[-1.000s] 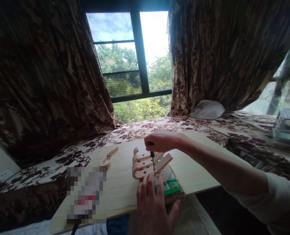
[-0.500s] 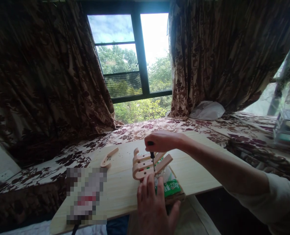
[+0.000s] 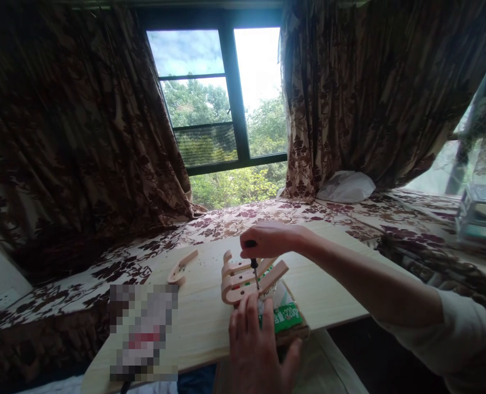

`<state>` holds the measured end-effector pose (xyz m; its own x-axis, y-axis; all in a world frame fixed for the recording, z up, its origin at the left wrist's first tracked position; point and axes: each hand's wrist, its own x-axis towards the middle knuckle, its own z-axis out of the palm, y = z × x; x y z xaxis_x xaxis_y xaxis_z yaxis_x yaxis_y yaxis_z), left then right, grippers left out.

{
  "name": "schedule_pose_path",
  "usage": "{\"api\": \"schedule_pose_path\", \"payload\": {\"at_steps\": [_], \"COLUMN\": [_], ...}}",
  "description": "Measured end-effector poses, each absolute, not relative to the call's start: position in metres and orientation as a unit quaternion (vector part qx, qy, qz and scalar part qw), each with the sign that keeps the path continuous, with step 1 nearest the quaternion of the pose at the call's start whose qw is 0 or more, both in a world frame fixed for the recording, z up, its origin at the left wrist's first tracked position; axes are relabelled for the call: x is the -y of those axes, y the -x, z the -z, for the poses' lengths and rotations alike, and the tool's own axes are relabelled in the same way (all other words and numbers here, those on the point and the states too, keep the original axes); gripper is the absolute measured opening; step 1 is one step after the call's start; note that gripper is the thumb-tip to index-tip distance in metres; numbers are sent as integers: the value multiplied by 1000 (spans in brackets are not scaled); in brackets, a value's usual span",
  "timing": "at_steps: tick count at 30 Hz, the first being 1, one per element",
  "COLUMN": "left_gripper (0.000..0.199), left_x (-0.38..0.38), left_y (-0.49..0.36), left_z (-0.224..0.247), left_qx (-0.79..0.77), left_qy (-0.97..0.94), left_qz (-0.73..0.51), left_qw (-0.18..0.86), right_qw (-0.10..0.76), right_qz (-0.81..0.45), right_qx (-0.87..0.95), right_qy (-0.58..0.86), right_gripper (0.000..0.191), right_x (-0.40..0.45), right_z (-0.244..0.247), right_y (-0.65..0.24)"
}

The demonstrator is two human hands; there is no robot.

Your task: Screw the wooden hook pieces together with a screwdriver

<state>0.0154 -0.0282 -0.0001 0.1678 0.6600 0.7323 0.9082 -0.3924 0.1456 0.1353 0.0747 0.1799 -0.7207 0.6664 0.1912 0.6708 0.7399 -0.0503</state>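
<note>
My right hand [image 3: 272, 238] is wrapped round the black handle of a screwdriver [image 3: 254, 264]. Its shaft points down, the tip meeting a screw spot on the nearest of several curved wooden hooks [image 3: 234, 295]. These pale hooks stand side by side, partly over a green-and-white plastic package [image 3: 288, 316]. My left hand [image 3: 255, 342] lies with fingers stretched forward and thumb spread, its fingertips against the near edge of the closest hook and the package. What lies under those fingertips is hidden.
One loose curved wooden hook [image 3: 181, 267] lies on the wooden board [image 3: 197, 323], small dark bits beside it. A blurred-out object [image 3: 144, 334] with a dark cord is at the left. Behind are a floral-covered ledge [image 3: 243, 216], a white plastic bag [image 3: 345, 186] and a clear box [image 3: 480, 213].
My right hand has shifted very slightly left and down on the upright screwdriver. My left hand and the hooks stay in place; the view has tilted a little.
</note>
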Motion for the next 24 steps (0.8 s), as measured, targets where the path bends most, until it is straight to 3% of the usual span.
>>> {"api": "schedule_pose_path", "payload": {"at_steps": [24], "left_gripper": [54], "left_x": [30], "left_y": [-16], "left_z": [-2], "left_qx": [528], "left_qy": [748], "left_qz": [369], "left_qw": [161], "right_qw": [96], "right_qz": [42], "right_qx": [925], "right_qy": [366], "right_gripper": [18], "right_x": [-74], "right_z": [-177], "right_y": [-135]}}
